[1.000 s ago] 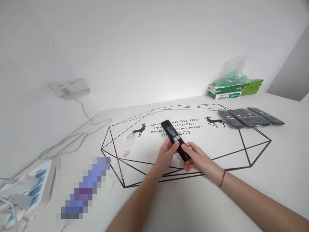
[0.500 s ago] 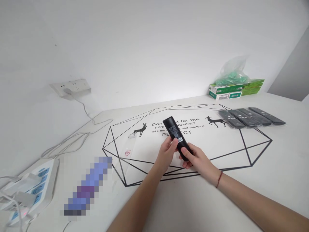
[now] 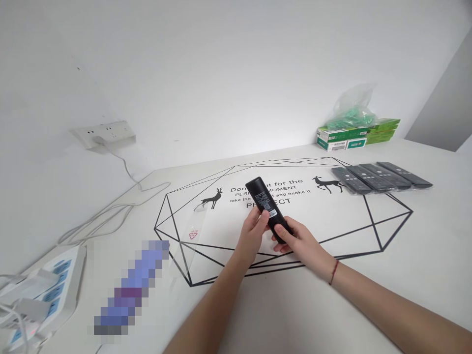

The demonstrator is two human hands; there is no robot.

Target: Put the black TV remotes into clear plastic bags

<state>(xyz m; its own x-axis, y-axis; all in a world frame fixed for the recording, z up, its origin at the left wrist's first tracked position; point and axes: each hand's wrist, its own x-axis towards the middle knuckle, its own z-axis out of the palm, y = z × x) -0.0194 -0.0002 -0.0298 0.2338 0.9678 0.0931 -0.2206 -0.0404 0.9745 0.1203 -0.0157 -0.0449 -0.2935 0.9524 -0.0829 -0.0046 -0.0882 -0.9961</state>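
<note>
A black remote control (image 3: 261, 194) is held back side up above the table, tilted with its far end to the left. White print and a small barcode label show on its back. My left hand (image 3: 253, 231) grips its left edge, thumb near the label. Around the lower end my right hand (image 3: 291, 237) is closed, thumb across the back; a red cord circles that wrist. Several more remotes (image 3: 381, 178) in clear plastic lie side by side at the right. A clear plastic sleeve (image 3: 190, 238) with a red recycling mark lies to the left of my hands.
Green and white boxes (image 3: 341, 139) with a clear bag of green material (image 3: 354, 115) on top stand at the back right. A power strip (image 3: 62, 282) with plugs, loose cables (image 3: 99, 221) and a pixelated blue object (image 3: 134, 285) lie at the left. A socket panel (image 3: 110, 133) is on the wall.
The view has shifted slightly, so most things sit a little further left. Both hands keep their hold on the remote, which has hardly changed its tilt.
</note>
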